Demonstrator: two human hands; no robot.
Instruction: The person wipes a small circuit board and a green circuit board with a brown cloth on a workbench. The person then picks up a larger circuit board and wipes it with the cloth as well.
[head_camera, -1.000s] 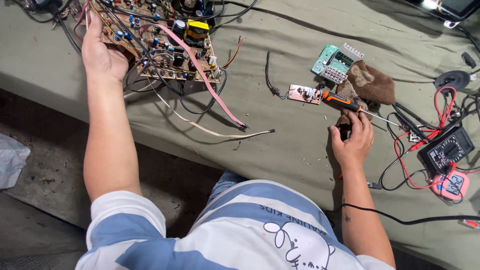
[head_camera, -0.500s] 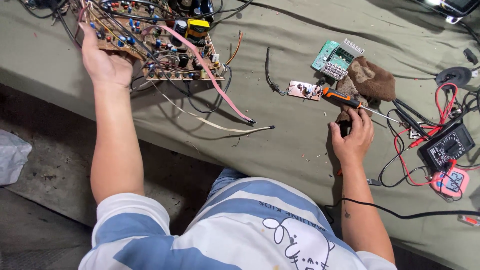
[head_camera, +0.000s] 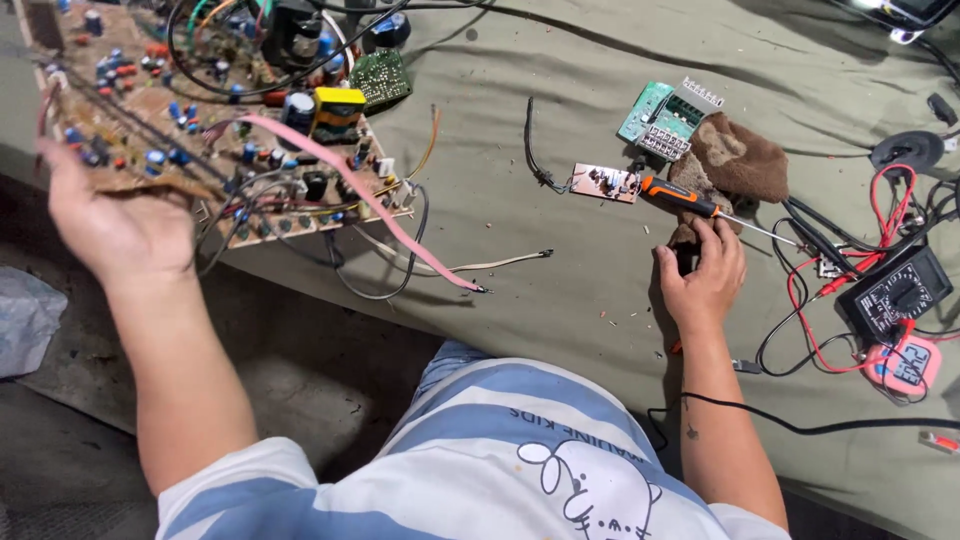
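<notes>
Head view: left hand (head_camera: 118, 225) grips the big circuit board (head_camera: 200, 150) by its near edge, tilting it up, while right hand (head_camera: 703, 280) rests curled just below the orange screwdriver (head_camera: 680, 196), its hold unclear.

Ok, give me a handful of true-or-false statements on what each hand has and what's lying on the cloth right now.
1. The left hand holds the edge of the large brown circuit board. True.
2. The right hand grips the orange-handled screwdriver. False: the screwdriver lies on the cloth beside the hand; the right hand's grip is on a small dark object, too hidden to identify.
3. A black multimeter with red leads sits at the right. True.
4. The small green circuit board is in the left hand. False: it lies on the cloth next to a brown rag.
5. The large board lies flat on the cloth. False: it is lifted and tilted.
</notes>
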